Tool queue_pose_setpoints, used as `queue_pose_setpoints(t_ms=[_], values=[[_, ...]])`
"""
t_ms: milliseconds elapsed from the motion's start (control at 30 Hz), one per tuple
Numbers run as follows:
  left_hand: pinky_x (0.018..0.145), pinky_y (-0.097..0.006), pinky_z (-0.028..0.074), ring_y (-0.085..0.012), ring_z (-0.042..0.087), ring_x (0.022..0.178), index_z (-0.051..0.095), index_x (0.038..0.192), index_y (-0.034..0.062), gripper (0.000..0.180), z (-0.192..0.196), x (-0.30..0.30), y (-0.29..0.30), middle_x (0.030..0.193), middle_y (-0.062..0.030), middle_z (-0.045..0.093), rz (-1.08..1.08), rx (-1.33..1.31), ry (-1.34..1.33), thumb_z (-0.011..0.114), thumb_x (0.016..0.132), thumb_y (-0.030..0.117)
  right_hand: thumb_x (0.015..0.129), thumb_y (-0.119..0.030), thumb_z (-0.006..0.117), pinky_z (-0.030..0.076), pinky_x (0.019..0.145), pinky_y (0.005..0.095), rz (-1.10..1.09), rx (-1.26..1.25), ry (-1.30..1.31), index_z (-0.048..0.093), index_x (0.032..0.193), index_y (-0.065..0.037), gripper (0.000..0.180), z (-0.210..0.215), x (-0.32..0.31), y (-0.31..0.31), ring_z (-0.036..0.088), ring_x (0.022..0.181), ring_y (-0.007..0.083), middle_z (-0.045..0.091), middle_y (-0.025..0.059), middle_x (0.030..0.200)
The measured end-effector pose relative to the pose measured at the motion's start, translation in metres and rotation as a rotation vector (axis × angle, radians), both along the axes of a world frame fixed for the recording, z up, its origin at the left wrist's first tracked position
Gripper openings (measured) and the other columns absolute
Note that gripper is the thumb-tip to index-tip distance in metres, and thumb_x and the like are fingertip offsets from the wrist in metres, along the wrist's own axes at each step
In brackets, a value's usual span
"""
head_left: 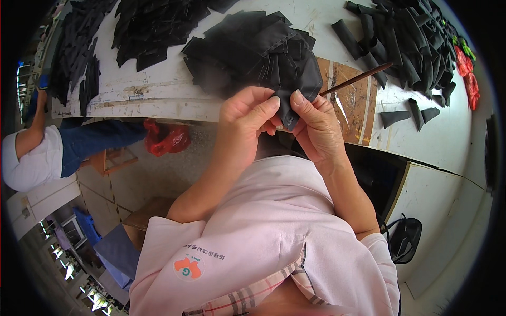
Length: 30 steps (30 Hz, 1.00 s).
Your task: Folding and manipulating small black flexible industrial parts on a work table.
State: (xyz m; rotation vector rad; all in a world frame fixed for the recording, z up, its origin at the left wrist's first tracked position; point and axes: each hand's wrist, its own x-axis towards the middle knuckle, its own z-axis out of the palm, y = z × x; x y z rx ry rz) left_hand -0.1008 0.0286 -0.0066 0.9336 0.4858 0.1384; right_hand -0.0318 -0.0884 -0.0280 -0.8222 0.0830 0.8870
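Observation:
A small black fabric piece (286, 109) is pinched between my two hands, just off the table's front edge. My left hand (245, 116) grips its left side with thumb and bent fingers. On its right side, my right hand (316, 124) does the same, the thumb pressed on top. Behind the hands, a heap of flat black fabric pieces (247, 47) spreads over the table, some showing stitched lines. Close to my right hand, a thin brown stick (358, 79) slants up to the right over a brown board (363, 118).
The white table (153, 95) also bears more flat black pieces (153, 26) at the far left and rolled black pieces (406, 47) at the right. A red plastic bag (166, 138) hangs below the table edge. Another person (31, 152) works at the left. A black bag (407, 239) is at lower right.

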Motion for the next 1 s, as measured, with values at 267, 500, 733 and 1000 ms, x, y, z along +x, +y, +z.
queue_pose_setpoints(t_ms=[267, 500, 733, 1000], values=[[0.048, -0.018, 0.038, -0.0058, 0.048, 0.052, 0.058, 0.075, 0.0022, 0.01, 0.006, 0.006, 0.016, 0.063, -0.0005, 0.054, -0.157, 0.187, 0.021, 0.06, 0.078, 0.011, 0.078, -0.014, 0.063, 0.048, 0.056, 0.0227, -0.008, 0.136, 0.064, 0.058, 0.091, -0.005, 0.016, 0.002, -0.002, -0.009, 0.058, 0.066, 0.0101, 0.06, 0.0032, 0.079], [0.051, -0.021, 0.04, -0.0093, 0.051, 0.056, 0.055, 0.085, 0.0006, 0.014, 0.001, 0.003, 0.009, 0.07, -0.0037, 0.056, -0.021, 0.091, -0.043, 0.055, 0.079, 0.013, 0.077, -0.013, 0.064, 0.047, 0.054, 0.0225, -0.055, -0.026, 0.021, 0.056, 0.092, -0.008, 0.018, 0.003, -0.005, -0.002, 0.057, 0.066, 0.0109, 0.06, 0.0029, 0.078], [0.058, -0.024, 0.044, -0.0134, 0.055, 0.069, 0.05, 0.099, -0.0031, 0.024, -0.004, -0.004, 0.0, 0.08, -0.0084, 0.057, -0.031, 0.037, -0.087, 0.05, 0.077, 0.008, 0.08, -0.019, 0.061, 0.041, 0.047, 0.0189, -0.127, -0.025, -0.004, 0.055, 0.087, -0.008, 0.015, 0.001, -0.006, 0.0, 0.055, 0.06, 0.0085, 0.059, 0.002, 0.073], [0.053, -0.022, 0.045, -0.0123, 0.056, 0.06, 0.054, 0.093, -0.0031, 0.019, -0.004, 0.003, -0.001, 0.077, -0.0076, 0.058, -0.047, 0.212, 0.001, 0.053, 0.074, -0.002, 0.08, -0.019, 0.062, 0.041, 0.046, 0.018, -0.153, -0.047, -0.011, 0.055, 0.087, -0.008, 0.015, -0.001, -0.001, 0.005, 0.055, 0.057, 0.0074, 0.059, 0.0016, 0.071]])
